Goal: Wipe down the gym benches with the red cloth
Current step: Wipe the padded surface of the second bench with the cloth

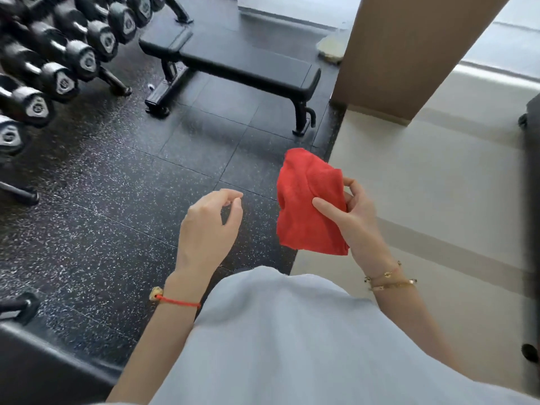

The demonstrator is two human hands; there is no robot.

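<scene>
My right hand grips a folded red cloth in the air, thumb across its front. To its left, my left hand hovers with fingers loosely curled and apart, holding nothing and not touching the cloth. A black padded gym bench stands on the speckled rubber floor further ahead, well beyond both hands. The dark edge of another padded piece shows at the bottom left; I cannot tell if it is a bench.
A rack of black dumbbells fills the upper left. A brown pillar rises at the upper right beside pale flooring. A dark machine edge runs down the right side. A pale stone-like object lies by the pillar.
</scene>
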